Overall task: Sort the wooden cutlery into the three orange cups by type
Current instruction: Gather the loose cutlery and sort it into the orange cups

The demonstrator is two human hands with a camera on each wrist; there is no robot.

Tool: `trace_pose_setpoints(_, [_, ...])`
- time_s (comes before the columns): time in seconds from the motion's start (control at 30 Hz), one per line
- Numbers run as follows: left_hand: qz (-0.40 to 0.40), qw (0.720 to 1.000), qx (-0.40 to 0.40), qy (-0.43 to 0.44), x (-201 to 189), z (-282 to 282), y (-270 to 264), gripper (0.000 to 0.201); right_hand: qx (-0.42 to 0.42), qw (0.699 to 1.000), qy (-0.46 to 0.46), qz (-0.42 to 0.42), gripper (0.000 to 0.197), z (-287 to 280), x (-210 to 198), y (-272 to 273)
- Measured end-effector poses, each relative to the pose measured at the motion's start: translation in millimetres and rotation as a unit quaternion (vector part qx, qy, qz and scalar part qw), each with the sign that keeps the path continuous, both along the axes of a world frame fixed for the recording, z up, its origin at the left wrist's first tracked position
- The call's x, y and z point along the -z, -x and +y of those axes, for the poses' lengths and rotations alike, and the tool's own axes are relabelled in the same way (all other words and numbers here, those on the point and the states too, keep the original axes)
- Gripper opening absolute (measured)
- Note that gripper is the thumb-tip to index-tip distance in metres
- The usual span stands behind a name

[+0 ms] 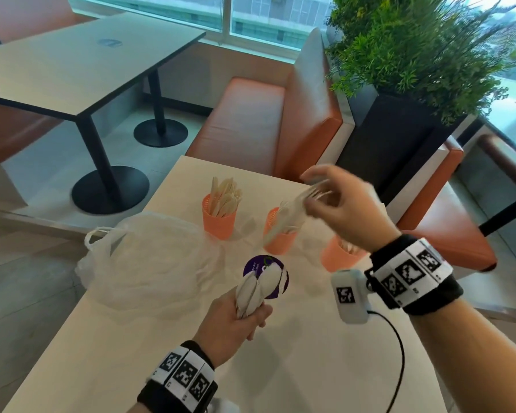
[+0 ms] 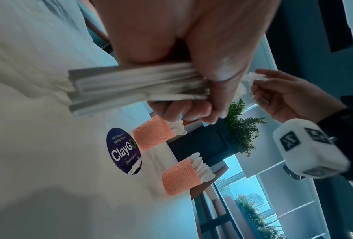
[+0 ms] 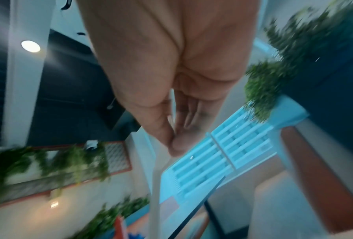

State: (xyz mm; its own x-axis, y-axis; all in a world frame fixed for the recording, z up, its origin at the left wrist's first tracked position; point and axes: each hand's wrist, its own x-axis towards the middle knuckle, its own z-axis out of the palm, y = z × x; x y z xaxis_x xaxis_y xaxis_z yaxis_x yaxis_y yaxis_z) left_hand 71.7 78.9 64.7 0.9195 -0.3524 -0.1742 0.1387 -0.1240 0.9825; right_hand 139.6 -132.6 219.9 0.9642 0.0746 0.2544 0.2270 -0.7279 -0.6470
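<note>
The left hand is held low over the near part of the bench, fist upright, its grip wrapped tight round a bundle of wooden cutlery. In the left wrist view the thumb presses across the flat handles, which stick out past the fist. The heads rise above the fist in the head view, pale and rounded; motion blur keeps me from counting them or naming the type.

The right hand is raised higher, above the middle cup, wrist cocked, with its grip pinched on a single piece of wooden cutlery that slants down toward that cup. It is blurred; the tip looks pronged like a fork, though I cannot be sure. From the right wrist view, the fingers are pressed together on a thin pale strip.

Three orange cups stand in a row across the far half of the bench. The left cup holds upright pale pieces. The middle cup holds more, and the right cup is partly hidden by the right wrist. In the left wrist view one cup shows fork tines and another rounded spoon heads.

A crumpled clear plastic bag lies on the bench left of the cups, and a round purple sticker sits behind the left hand's bundle.
</note>
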Motion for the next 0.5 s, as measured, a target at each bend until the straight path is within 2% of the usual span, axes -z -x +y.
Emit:
trace_pose_setpoints(0.07, [0.008,1.000,-0.009,-0.004,1,2,-2,0.020,0.078,0.995,0.003,-0.069,0.022,-15,4,-22])
trace_pose_setpoints(0.13, [0.026,0.999,-0.019,0.018,1,2,-4,0.022,0.110,0.990,0.035,-0.083,0.026,-24,21,-48])
trace_pose_setpoints(0.33, [0.059,0.994,-0.030,0.081,-1,4,-10,0.018,0.061,0.977,0.198,-0.048,0.028,-19,99,-100])
trace_pose_setpoints(0.43, [0.063,0.993,-0.037,0.090,-2,5,-11,0.026,0.036,0.952,0.303,-0.035,0.023,-12,130,-106])
trace_pose_setpoints(0.5, [0.064,0.993,-0.041,0.095,-4,6,-12,0.033,0.046,0.922,0.381,0.049,0.029,-6,137,-103])
